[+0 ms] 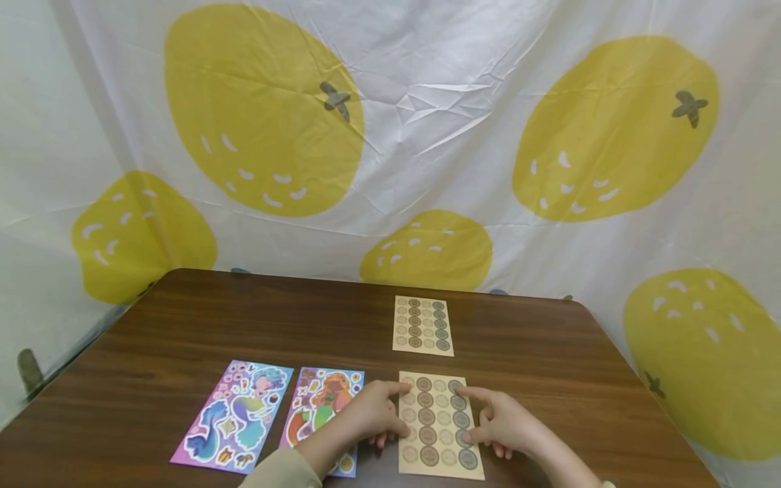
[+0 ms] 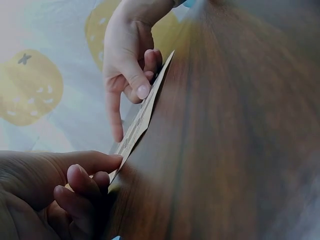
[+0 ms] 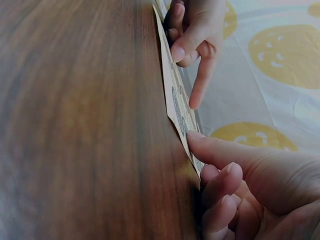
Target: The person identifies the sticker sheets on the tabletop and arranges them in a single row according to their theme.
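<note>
Framing a beige sticker sheet [image 1: 441, 427] from either side, two bare hands touch its long edges. The left hand [image 1: 378, 409] sets index fingertip and thumb at the left edge; the right hand [image 1: 503, 420] does likewise at the right, tips overlapping the outermost circles. Neither hand grasps anything: those digits reach out nearly straight while the remaining fingers fold loosely. The sheet lies on a dark wood-grain table [image 1: 549, 352], right of the middle and toward the surface's near edge.

It is probably very light and thin, bendable yet stiff enough to hold its shape, smooth enough to slide under a push, and easily creased. The side edges or corners look best for taking hold, with a gentle pinch placed off the printed rounds.

Its face carries four columns of five circular seals, pale cream columns alternating with darker brown and gray ones, their lettering too small to read. A matching beige sheet [image 1: 422, 327] lies beyond it, nearer the surface's far edge. Toward the left edge are two mermaid sheets, one blue-haired [image 1: 234, 420], one orange-haired [image 1: 321, 401], the second partly hidden by the left forearm.
</note>
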The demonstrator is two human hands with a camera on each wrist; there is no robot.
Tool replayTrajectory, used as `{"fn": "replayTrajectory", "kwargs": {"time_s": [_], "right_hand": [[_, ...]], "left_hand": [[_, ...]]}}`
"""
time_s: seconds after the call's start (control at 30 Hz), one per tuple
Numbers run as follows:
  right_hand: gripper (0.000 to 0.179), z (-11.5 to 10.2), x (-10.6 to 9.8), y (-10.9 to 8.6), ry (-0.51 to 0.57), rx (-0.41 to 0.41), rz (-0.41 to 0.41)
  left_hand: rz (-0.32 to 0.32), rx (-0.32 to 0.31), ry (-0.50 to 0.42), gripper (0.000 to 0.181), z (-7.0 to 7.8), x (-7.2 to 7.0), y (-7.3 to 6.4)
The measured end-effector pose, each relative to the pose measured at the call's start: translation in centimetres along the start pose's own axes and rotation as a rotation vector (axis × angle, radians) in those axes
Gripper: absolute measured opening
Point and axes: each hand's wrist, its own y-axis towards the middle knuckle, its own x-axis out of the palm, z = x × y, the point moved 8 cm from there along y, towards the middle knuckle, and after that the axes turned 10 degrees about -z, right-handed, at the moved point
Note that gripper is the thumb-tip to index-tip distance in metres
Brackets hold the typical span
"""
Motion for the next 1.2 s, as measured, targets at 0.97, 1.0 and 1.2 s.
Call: {"fn": "replayTrajectory", "kwargs": {"time_s": [0.97, 1.0, 1.2], "right_hand": [[0.079, -0.2, 0.09, -0.19, 0.004, -0.004, -0.009], [0.079, -0.25, 0.07, -0.21, 0.004, -0.006, -0.007], [0.075, -0.43, -0.26, -0.27, 0.003, -0.012, 0.015]], "left_hand": [[-0.014, -0.013, -0.051, 0.068, -0.22, 0.04, -0.23], [-0.015, -0.013, -0.054, 0.068, -0.24, 0.03, -0.22], [-0.028, -0.009, -0.091, 0.069, -0.3, 0.04, -0.22]]}}
